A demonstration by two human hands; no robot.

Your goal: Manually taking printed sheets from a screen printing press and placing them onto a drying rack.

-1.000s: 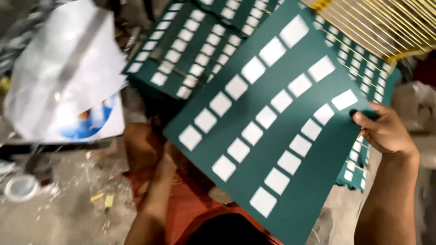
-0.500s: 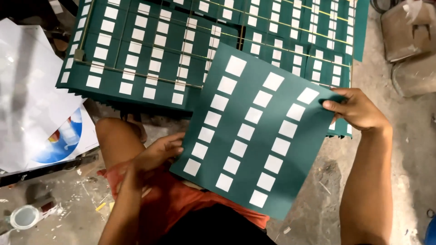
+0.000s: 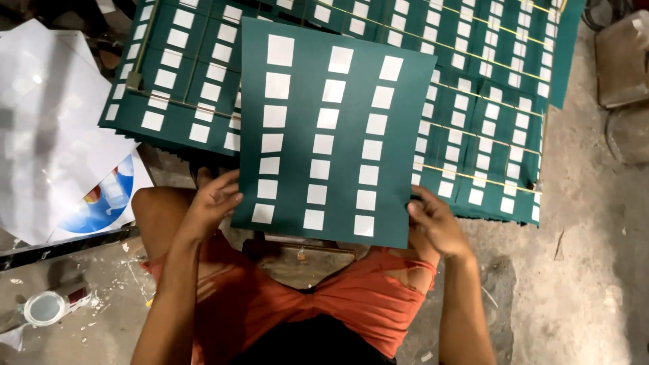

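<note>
- I see the left hand gripping the near left corner of a dark green sheet; thumb on top, fingers curled under the edge
- the right hand pinches the near right corner of the same sheet; its fingers clench the edge from below
- the sheet is held flat and square to me, lifted above the lap; it carries three columns of white rectangular labels running from far to near (the columns look evenly spaced)
- beyond and under it, spread left to right across the far side, lies a stack of green sheets with the same white labels; thin yellowish rods lie across them
- the held sheet overlaps the middle of that stack; I cannot tell whether its far edge touches the pile
- orange shorts cover the lap in the near centre
- on the left, white paper sheets lie loose, one with a round blue print
- at near left a small round tin sits on the dusty floor
</note>
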